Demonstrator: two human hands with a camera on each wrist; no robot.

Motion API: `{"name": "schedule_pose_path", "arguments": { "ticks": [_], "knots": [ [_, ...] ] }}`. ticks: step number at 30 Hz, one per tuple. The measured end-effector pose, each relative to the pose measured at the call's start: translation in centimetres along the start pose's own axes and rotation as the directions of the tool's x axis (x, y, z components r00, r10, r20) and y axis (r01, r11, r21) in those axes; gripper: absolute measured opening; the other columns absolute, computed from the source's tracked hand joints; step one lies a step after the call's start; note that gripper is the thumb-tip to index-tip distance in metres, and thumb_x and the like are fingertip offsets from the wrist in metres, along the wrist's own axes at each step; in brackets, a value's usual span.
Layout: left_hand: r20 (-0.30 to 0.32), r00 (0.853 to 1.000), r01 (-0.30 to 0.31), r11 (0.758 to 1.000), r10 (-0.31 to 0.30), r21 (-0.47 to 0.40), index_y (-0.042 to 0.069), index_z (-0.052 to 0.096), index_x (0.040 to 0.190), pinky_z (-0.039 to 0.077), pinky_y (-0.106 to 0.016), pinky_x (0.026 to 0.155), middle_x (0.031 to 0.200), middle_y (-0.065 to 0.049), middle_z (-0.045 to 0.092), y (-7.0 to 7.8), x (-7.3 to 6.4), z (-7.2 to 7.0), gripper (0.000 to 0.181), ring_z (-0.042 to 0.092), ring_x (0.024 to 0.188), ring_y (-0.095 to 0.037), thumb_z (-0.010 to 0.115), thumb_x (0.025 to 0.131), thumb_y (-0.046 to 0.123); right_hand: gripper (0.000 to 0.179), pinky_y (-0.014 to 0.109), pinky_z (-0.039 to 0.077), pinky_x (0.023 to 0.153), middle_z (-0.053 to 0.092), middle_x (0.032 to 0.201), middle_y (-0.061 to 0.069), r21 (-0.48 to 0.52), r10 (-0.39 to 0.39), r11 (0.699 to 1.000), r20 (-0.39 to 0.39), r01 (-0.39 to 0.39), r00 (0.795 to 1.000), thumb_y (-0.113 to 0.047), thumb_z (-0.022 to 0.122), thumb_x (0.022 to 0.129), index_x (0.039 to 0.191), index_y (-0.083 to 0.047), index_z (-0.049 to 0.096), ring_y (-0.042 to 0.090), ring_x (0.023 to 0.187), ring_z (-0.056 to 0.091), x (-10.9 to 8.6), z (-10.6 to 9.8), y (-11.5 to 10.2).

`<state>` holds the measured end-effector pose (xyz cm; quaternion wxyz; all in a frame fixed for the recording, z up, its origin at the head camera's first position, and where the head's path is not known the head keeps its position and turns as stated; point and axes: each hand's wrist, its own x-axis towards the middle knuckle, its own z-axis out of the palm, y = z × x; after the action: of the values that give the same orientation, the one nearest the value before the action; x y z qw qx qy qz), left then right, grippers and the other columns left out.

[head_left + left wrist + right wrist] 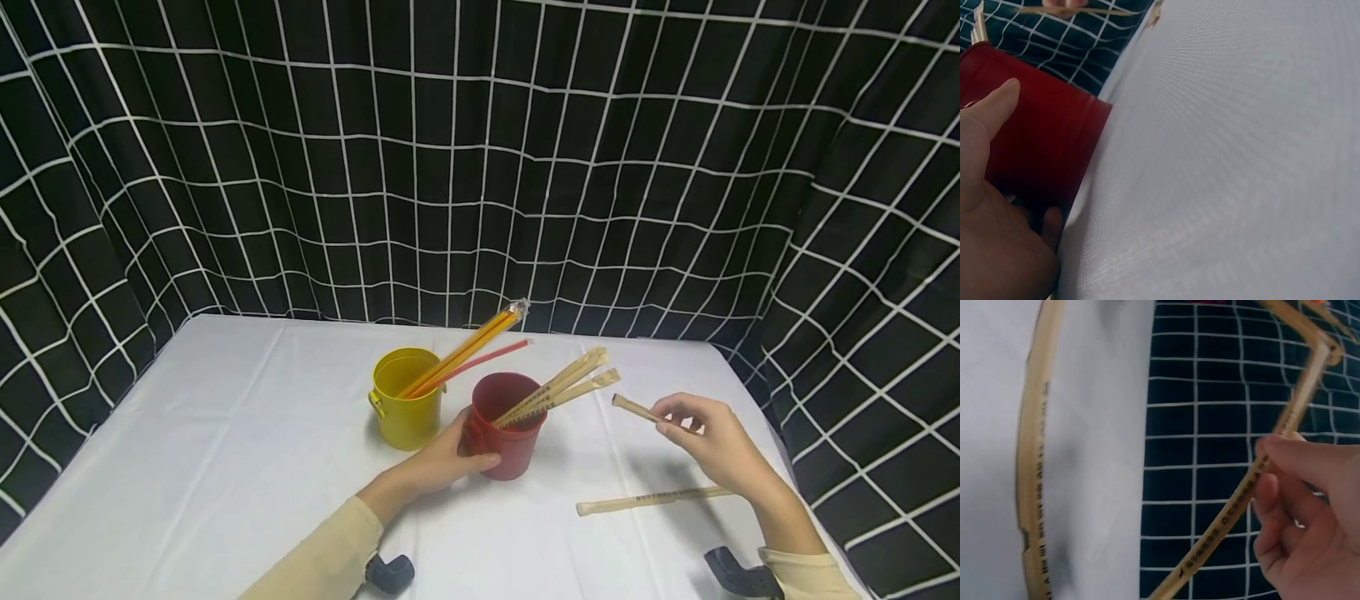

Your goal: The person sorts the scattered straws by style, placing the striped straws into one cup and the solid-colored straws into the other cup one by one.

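My left hand (442, 457) grips a small red bucket (508, 458) around its side, thumb across the front, as the left wrist view also shows. Several paper-wrapped straws (570, 385) lean out of that bucket toward the right. Between thumb and fingertips, my right hand (708, 437) pinches another paper-wrapped straw (1229, 509) in the air, to the right of the bucket. Printed dark lettering runs along its wrapper. On the table below the right hand lies one more wrapped straw (637, 502).
Left of the red bucket stands a yellow bucket (408, 425), with orange straws (468, 348) and a red straw (487, 358) slanting out over the red one. A white cloth (240, 433) covers the table. Black curtains with a white grid (450, 167) enclose the back and sides.
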<state>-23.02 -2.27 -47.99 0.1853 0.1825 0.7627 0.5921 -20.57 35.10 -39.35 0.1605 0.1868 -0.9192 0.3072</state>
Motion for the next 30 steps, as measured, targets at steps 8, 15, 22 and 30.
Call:
{"name": "schedule_pose_path", "arguments": {
  "ticks": [8,15,22,30],
  "knots": [
    [0.007,1.0,0.005,1.0,-0.005,-0.013,0.024,0.017,0.162,0.026,-0.058,0.126,0.167,0.001,0.029,-0.2,0.1,0.2,0.091,0.023,0.157,-0.026,0.073,0.092,0.037,0.021,0.005,0.044,0.084,0.072,0.104,-0.017,0.068,-0.054,0.996,-0.134,0.064,0.99,0.009,0.068,0.088,0.108,0.002,0.07,-0.014,0.09,0.057,0.0,-0.9,-1.5],
    [0.002,1.0,0.009,1.0,-0.009,-0.004,0.022,0.017,0.162,0.027,-0.057,0.126,0.167,-0.002,0.029,-0.2,-0.2,-0.2,0.092,0.024,0.156,-0.028,0.073,0.092,0.038,0.023,0.007,0.053,0.084,0.069,0.103,-0.022,0.32,-0.052,0.941,-0.183,0.109,0.982,0.019,0.065,0.085,0.106,0.01,0.068,-0.004,0.092,0.067,0.0,-1.5,-2.7],
    [0.012,1.0,-0.005,1.0,0.005,-0.016,0.023,0.017,0.162,0.026,-0.056,0.126,0.167,0.0,0.029,-0.2,-0.3,-0.1,0.091,0.024,0.156,-0.027,0.073,0.092,0.038,0.028,0.01,0.056,0.079,0.071,0.101,-0.006,0.545,-0.008,0.831,-0.192,0.113,0.981,0.019,0.062,0.087,0.106,0.0,0.069,0.001,0.091,0.069,-0.3,-2.3,-3.1],
    [0.02,1.0,-0.009,1.0,0.009,-0.006,0.024,0.017,0.162,0.025,-0.056,0.127,0.167,0.001,0.028,0.1,-0.1,-0.1,0.09,0.023,0.157,-0.026,0.073,0.092,0.037,0.029,0.012,0.056,0.079,0.071,0.099,-0.005,0.675,-0.009,0.719,-0.228,0.165,0.974,0.022,0.058,0.088,0.104,0.0,0.069,0.004,0.088,0.068,-0.4,-2.6,-3.5]
  ]
}}
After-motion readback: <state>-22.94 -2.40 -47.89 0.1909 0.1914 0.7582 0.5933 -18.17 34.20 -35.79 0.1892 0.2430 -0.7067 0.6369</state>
